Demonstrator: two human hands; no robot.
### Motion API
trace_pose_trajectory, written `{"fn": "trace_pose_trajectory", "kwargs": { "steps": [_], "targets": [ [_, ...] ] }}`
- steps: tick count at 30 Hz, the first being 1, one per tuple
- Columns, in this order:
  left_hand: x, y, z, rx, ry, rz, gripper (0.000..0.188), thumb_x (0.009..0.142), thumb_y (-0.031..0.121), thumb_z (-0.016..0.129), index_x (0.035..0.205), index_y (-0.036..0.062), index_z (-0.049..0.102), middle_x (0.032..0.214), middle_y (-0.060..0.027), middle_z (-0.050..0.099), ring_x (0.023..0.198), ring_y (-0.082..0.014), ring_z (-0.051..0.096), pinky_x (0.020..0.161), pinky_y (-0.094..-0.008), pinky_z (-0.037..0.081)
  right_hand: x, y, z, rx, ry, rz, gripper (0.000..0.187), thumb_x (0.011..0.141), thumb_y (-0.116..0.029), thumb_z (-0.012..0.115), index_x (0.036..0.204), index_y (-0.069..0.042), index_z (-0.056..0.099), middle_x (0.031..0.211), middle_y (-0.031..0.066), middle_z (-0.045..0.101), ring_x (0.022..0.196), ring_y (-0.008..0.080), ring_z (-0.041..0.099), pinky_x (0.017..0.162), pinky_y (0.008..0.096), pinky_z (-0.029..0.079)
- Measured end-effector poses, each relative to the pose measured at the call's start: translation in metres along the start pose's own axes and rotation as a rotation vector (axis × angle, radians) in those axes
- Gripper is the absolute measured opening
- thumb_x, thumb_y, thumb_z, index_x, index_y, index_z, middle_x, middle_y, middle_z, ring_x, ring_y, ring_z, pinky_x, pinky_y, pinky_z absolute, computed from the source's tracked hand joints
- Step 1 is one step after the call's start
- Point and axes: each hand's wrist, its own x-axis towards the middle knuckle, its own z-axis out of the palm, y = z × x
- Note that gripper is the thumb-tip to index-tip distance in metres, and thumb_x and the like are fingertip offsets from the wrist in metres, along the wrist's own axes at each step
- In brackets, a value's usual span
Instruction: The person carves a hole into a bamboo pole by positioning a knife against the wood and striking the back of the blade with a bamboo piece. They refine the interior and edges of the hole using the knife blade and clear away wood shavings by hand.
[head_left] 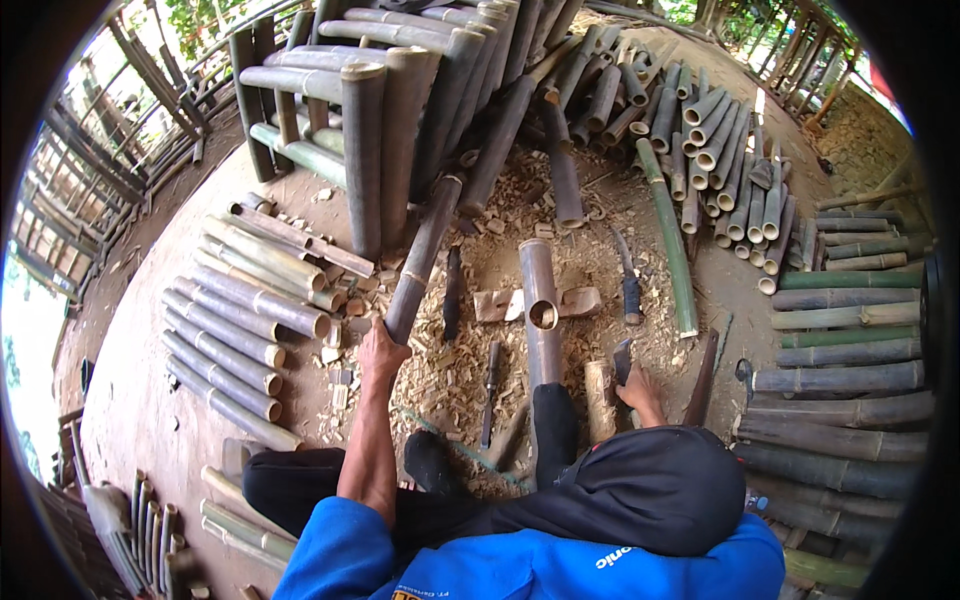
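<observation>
My left hand is closed at the near end of a dark bamboo pole, which slants away toward the frame stack. My right hand grips a short dark tool with a metallic edge; its exact kind is hard to make out. Between my hands lies a bamboo tube with a round hole cut in its upper side, and my dark-covered foot rests on its near end. Pale wooden blocks flank this tube. A short light bamboo piece stands by my right hand.
A chisel and a dark-handled machete lie among wood chips. Cut bamboo tubes are piled at the back right, left and right. Bamboo frames stand behind; a green pole lies to the right.
</observation>
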Motion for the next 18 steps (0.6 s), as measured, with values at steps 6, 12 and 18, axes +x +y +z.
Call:
{"fn": "trace_pose_trajectory", "kwargs": {
  "steps": [6,12,18],
  "targets": [
    [0.018,0.017,0.004,-0.168,0.318,0.253,0.085,0.07,0.026,0.079,0.143,0.0064,0.04,0.133,-0.0238,0.051,0.121,-0.0437,0.051,0.1,-0.0543,0.045,0.018,0.021,0.007,-0.073,-0.132,-0.117,0.072,0.075,-0.02,0.081,0.135,-0.001,0.045,0.133,0.0225,0.058,0.123,0.0411,0.057,0.1,0.0506,0.049],
    [-0.006,0.134,0.005,-0.455,0.001,0.584,0.042,0.079,0.016,0.075,0.117,0.0016,0.064,0.102,-0.0159,0.07,0.097,-0.0258,0.068,0.084,-0.0373,0.054,0.043,0.071,-0.021,0.586,-0.256,-0.168,0.061,0.063,-0.019,0.078,0.116,0.004,0.059,0.091,0.0131,0.065,0.076,0.0207,0.063,0.061,0.0378,0.052],
    [-0.089,0.187,0.04,-0.437,-0.753,0.58,0.088,0.077,0.039,0.085,0.139,-0.0054,0.043,0.123,-0.0244,0.062,0.11,-0.033,0.065,0.095,-0.0395,0.054,-0.008,-0.058,-0.115,1.252,-0.606,-0.299,0.061,0.076,-0.015,0.075,0.126,-0.003,0.043,0.106,0.0098,0.06,0.102,0.0206,0.06,0.093,0.0364,0.049]
  ]
}}
